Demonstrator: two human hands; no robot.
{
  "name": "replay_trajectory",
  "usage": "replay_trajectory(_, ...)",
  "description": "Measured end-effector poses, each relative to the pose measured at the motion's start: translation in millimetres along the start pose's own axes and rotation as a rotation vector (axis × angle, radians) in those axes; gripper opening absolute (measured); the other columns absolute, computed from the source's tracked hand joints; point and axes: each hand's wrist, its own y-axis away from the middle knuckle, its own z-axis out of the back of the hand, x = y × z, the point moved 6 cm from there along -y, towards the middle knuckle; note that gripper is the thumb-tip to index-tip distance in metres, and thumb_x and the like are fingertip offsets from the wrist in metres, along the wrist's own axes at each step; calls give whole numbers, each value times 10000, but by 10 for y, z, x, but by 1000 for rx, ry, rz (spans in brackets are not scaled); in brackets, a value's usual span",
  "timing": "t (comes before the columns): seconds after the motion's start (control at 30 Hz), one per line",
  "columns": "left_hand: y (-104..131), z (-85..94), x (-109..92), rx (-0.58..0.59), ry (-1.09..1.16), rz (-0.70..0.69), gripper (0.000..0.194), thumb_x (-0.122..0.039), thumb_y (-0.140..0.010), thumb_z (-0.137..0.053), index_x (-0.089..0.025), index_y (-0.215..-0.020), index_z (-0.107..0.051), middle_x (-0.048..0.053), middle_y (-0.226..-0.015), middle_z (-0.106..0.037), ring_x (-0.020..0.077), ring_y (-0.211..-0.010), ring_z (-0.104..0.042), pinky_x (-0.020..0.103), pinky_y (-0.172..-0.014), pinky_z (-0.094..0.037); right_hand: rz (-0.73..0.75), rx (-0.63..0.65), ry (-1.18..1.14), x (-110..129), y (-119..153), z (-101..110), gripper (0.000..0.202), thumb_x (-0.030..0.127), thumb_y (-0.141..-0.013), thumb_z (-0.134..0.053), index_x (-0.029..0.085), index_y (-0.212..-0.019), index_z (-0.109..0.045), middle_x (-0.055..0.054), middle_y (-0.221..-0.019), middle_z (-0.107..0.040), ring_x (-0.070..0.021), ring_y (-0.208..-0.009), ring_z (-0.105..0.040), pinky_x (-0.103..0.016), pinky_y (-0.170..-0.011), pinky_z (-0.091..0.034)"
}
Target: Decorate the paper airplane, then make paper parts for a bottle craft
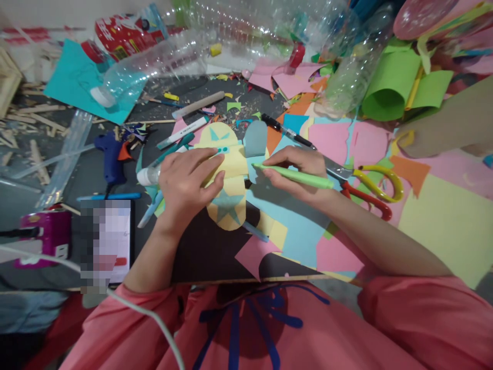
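Along the near edge of the dark table [208, 262], a red shirt [308, 329] with blue markings shows below, and a white cable [154, 313] crosses over it on the left. Just past the edge lie a phone [125, 241], partly blurred, and a purple plug block [50, 234]. A pink scrap [254, 253] sits nearer the middle.

Beyond it, a yellow paper cutout [235, 165] with rounded ends lies in front of the person, with a teal star [227, 207] on its near end. The left hand [188, 174] rests on it from the left, fingers somewhat spread, the thumb apart from them. The right hand [296, 172] holds a light green pen [304, 177] between thumb and fingers. The pen's tip points left at a light blue sheet [296, 226], next to a grey-blue rounded piece [256, 137]; whether it touches, I cannot tell.

Right of this hand lie scissors [344, 173] with red and yellow handles, and a pale yellow sheet [447, 226]. A blue glue gun [111, 156] lies on the left. A black pen [290, 133] lies just behind the right hand.

Farther back, a clear bottle [154, 64] with a white cap lies partly over a teal sheet [65, 77], near a red-labelled bottle [127, 36]. A green paper roll [389, 85] sits at the far right.
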Motion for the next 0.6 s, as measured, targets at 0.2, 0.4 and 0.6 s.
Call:
replay_trajectory(0.2,1,-12,16,5,26,4,144,-302,-914,-602,-267,-1031,-679,30,-986,-776,226,-882,-739,388,-736,-487,1,-63,61,-2,-12,61,154,173,-845,-608,224,-705,-570,63,-520,-538,-75,-435,-443,-217,-408,-353)
replay_trajectory(0.4,11,-27,36,46,-22,19,152,-343,-926,-580,-274,-1007,-687,11,-999,-776,202,-886,-732,379,-756,-510,104,-200,47,17,19,125,195,131,-831,-573,238,-674,-527,48,-538,-565,-92,-436,-488,-245,-424,-414)
replay_trajectory(0.6,27,-23,56,64,36,67,144,-318,-908,-605,-292,-1028,-681,24,-1024,-773,233,-921,-736,412,-780,-501,50,-181,87,-14,29,104,184,126,-825,-556,223,-669,-541,45,-537,-568,-95,-435,-487,-252,-419,-414)
